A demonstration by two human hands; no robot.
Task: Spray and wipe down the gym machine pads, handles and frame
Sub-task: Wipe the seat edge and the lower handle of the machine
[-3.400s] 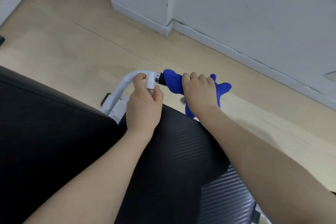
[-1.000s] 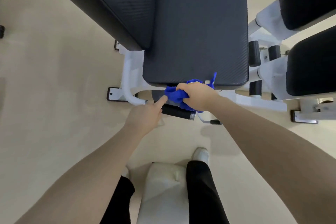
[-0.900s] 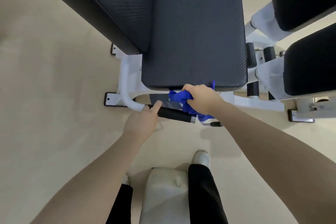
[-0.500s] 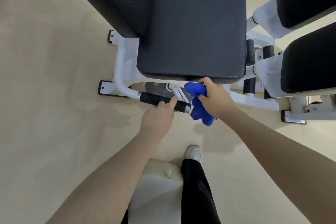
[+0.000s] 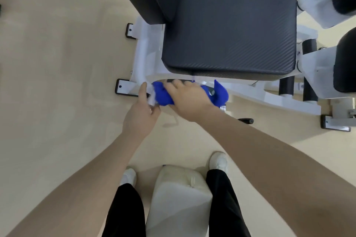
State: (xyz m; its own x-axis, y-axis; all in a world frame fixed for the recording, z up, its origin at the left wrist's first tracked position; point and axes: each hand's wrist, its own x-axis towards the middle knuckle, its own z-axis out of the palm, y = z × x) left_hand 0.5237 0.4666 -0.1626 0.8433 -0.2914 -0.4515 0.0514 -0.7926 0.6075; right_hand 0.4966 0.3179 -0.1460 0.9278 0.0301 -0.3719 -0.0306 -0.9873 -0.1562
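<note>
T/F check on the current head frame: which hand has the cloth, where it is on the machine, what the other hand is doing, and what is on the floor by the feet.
1. The right hand holds the blue cloth wrapped over the handle below the seat pad. True.
2. The cloth is lying on top of the seat pad. False: it is below the pad's front edge, at the handle next to the white frame.
3. The left hand holds something small and white beside the cloth. True; it is too blurred to tell what it is.
4. The left hand rests flat on the seat pad. False: it is by the frame's lower bend, clear of the pad.
5. Both feet wear white shoes. True.
</note>
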